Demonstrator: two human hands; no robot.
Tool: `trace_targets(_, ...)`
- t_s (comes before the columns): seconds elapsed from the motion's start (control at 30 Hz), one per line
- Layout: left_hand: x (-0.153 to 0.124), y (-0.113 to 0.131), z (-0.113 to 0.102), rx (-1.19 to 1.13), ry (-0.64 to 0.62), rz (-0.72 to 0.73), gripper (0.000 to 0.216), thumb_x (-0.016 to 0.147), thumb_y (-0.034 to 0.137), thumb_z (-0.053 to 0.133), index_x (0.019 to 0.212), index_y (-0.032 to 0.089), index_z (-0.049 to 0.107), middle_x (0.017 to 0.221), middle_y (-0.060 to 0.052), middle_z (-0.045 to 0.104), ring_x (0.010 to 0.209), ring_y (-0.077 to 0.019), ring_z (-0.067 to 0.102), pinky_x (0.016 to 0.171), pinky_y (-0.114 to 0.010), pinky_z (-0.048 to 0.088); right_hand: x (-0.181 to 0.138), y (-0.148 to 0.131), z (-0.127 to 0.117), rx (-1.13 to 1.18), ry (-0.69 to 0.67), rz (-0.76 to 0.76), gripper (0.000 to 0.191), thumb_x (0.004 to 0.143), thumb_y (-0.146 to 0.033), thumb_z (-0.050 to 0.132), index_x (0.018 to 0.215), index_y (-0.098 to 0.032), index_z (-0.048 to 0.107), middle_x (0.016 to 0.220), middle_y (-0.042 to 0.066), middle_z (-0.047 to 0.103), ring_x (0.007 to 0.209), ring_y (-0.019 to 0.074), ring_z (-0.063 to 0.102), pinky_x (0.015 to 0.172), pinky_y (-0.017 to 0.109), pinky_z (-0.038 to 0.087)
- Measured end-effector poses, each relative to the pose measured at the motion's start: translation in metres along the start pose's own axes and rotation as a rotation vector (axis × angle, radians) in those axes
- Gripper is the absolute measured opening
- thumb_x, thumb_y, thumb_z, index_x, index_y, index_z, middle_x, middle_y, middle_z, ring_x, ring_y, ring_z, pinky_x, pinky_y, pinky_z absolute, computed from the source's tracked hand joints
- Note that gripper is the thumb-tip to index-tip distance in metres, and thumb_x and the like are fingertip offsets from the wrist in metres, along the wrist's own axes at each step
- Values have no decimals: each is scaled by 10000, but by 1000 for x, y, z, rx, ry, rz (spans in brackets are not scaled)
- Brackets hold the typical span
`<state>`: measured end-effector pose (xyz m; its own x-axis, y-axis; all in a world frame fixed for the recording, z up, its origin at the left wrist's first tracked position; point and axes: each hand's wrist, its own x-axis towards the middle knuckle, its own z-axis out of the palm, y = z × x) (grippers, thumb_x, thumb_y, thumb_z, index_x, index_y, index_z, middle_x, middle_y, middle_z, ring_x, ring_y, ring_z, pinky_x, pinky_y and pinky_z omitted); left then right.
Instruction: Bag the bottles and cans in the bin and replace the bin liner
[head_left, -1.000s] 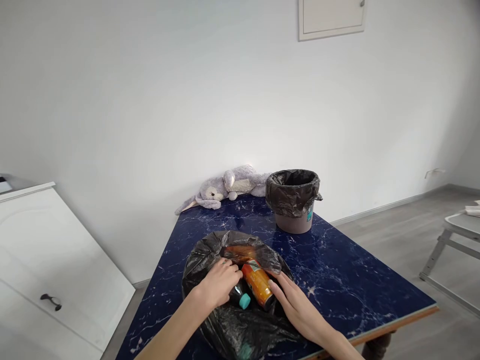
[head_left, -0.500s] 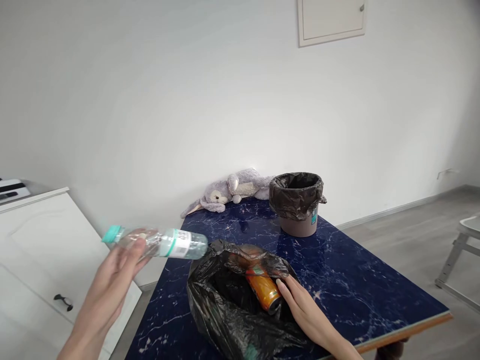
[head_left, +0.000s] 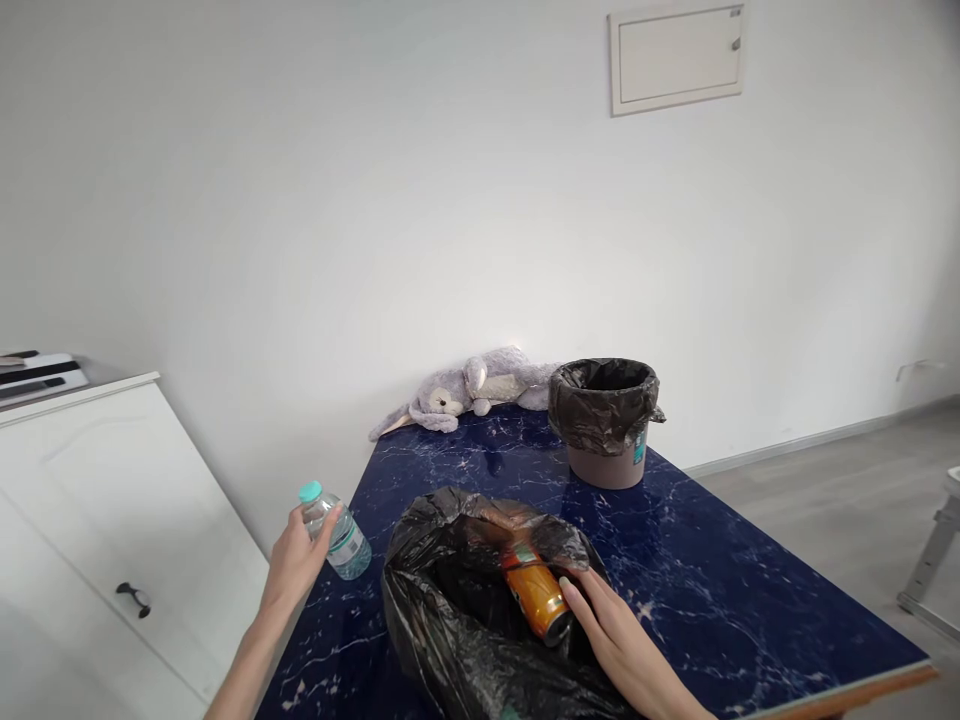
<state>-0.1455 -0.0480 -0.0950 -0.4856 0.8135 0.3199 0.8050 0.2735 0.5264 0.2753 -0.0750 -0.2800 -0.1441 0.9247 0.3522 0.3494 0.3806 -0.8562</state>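
Note:
My left hand [head_left: 294,560] is closed around a clear plastic bottle [head_left: 347,547] with a turquoise cap and a white label. The bottle is tilted, cap up, over the table's left edge. A black plastic bag [head_left: 424,620] sits open at the front of the table. An orange drink can [head_left: 538,598] lies slanted in its mouth, with its upper end partly behind the bag's plastic. At the bag's right side my right hand [head_left: 622,645] pinches the rim, thumb inside beside the can and the other fingers partly covered by plastic.
On the blue marbled table [head_left: 720,600], a bin [head_left: 606,470] lined with a black bag stands at the back right. A lilac plush rabbit [head_left: 480,388] lies against the wall. A white cabinet [head_left: 97,500] is at left; a pale stool [head_left: 930,550] stands at far right.
My left hand has moved down and right with the bottle, turning it from nearly level to cap-up, away from the bag's rim. My right hand stays at the bag. The view has shifted slightly.

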Motion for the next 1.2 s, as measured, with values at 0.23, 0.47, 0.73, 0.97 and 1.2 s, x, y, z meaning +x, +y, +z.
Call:
trace_targets(0.23,3,-4,15,-7,-3,-15,938,818,791,530,1444,97,440,1408,-256,668,1258,-434,680,1007,-502,555,0,-3,-4,-28,-124,62,580,1093,-592,387,1549,-248,485,1621,103,498,1547,267,404,1292,477,317)
trace_targets(0.47,-66,24,16,-53,436,283,791,962,636,506,1519,93,363,1602,-280,400,1538,-424,357,1240,-584,349,-5,-15,-1,-292,-20,-144,556,1031,-525,558,1533,-307,463,1560,115,532,1436,344,525,1159,526,484)
trace_targets(0.73,-153,69,44,41,-117,942,242,1044,263,531,1228,329,673,1190,-60,733,1262,-293,642,1088,-483,539,-2,-16,26,-514,83,-207,755,870,-335,704,1542,-287,362,1429,167,594,1224,418,654,985,588,570)
trace_targets(0.97,-163,111,61,69,-299,1024,435,1050,253,556,1479,310,522,1474,-58,640,1444,-285,536,1195,-492,495,-5,-40,5,-448,128,-212,583,1028,-378,533,1568,-331,317,1378,133,642,1085,350,731,855,500,639)
trace_targets(1.2,-167,119,72,-83,-325,1071,726,968,270,689,1610,302,351,1602,-97,544,1500,-306,483,1243,-521,435,-13,-108,-41,-351,71,-273,688,915,-598,691,1532,-354,513,1337,129,710,1122,420,723,899,541,623)
